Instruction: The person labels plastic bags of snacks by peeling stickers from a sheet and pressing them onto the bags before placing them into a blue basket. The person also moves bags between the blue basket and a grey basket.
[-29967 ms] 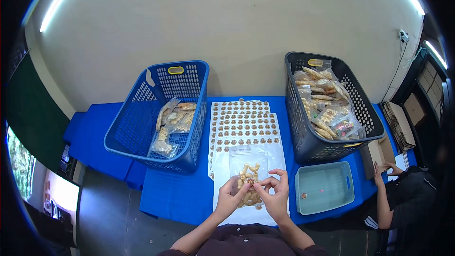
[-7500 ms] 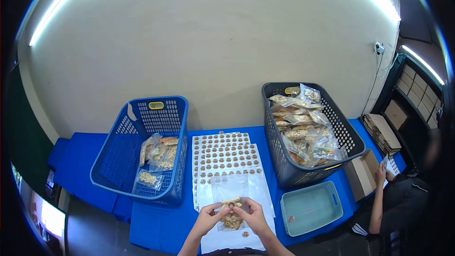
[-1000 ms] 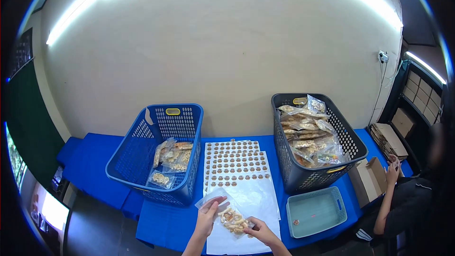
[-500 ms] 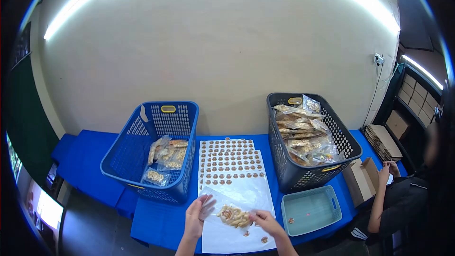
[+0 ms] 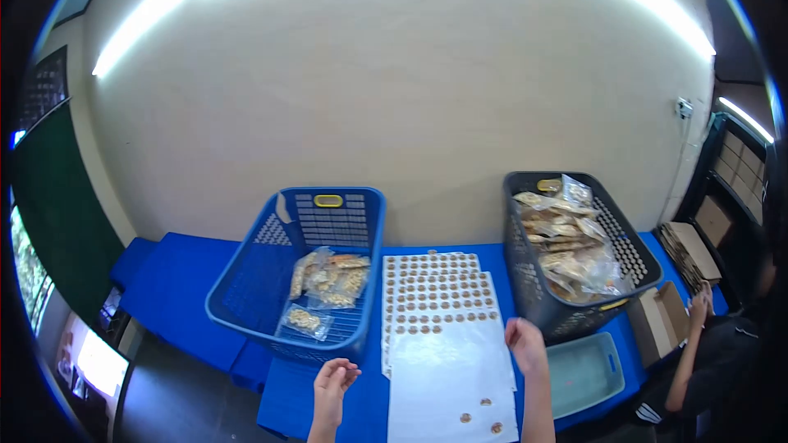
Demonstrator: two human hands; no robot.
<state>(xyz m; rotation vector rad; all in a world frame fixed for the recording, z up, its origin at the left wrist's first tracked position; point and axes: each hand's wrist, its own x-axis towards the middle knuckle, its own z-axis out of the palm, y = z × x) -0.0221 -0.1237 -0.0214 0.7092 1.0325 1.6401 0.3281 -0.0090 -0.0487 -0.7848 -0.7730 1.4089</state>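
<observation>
Though glossy, sheet (image 5: 443, 369) near right hand (image 5: 528, 349)

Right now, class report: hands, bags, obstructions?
Left hand by blue basket; right hand near dark basket; neither visibly holding anything. Bags in both baskets. Nothing visibly blocking.

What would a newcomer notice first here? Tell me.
Two big plastic baskets: the dark one at right, heaped with snack bags, and the blue one at left, holding far fewer. Between them, white sheets with rows of round brown stickers lie on the bright blue tablecloth.
</observation>
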